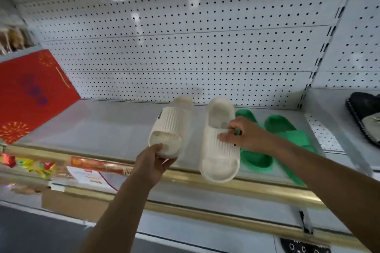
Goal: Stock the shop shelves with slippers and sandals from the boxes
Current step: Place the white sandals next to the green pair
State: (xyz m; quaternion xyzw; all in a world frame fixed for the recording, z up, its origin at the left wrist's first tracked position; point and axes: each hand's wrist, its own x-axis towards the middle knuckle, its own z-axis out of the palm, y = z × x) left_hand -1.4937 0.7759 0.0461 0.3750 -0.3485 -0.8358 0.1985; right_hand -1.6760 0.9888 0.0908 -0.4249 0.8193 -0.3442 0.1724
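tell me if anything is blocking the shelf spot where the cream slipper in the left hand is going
Nothing visible blocks it. The left hand holds the left cream slipper above bare shelf. The red box stands far to the left, and the other cream slipper under the right hand lies beside the spot.

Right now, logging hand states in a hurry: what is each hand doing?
Left hand: grips the left cream slipper at its toe.
Right hand: holds the right cream slipper by its strap.
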